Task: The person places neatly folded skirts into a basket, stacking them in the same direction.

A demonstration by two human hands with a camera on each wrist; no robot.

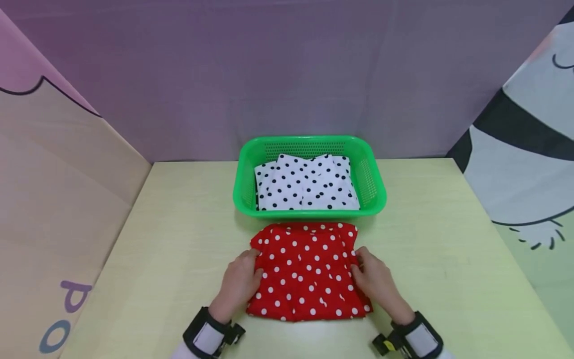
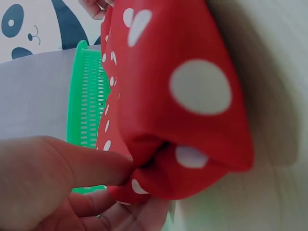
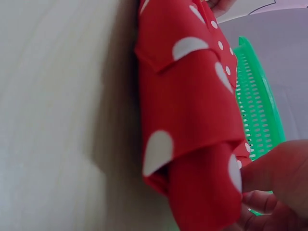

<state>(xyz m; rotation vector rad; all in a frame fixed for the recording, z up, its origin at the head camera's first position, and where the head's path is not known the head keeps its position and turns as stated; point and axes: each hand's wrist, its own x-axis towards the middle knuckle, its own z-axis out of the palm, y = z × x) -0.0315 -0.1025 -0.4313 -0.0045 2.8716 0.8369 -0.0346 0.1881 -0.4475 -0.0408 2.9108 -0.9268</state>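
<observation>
A folded red garment with white polka dots [image 1: 309, 274] lies in front of the basket in the head view. At its left side my left hand [image 1: 241, 276] pinches the edge, thumb on top and fingers underneath. My right hand [image 1: 374, 276] grips the opposite side edge in the same way. Up close, the left wrist view has the left thumb [image 2: 106, 166] pressing into a fold of the red cloth [image 2: 178, 120]. From the right wrist, layered folds of the garment [image 3: 192, 110] show, with the right hand [image 3: 276, 187] holding its edge; some fingertips are hidden beneath.
A green plastic basket [image 1: 378, 194] stands just beyond the garment, near the back wall. Inside it lies folded white cloth with black dots [image 1: 309, 184]. A purple-grey backdrop [image 1: 305, 75] rises behind the pale wooden table [image 1: 448, 259], with printed panels at both sides.
</observation>
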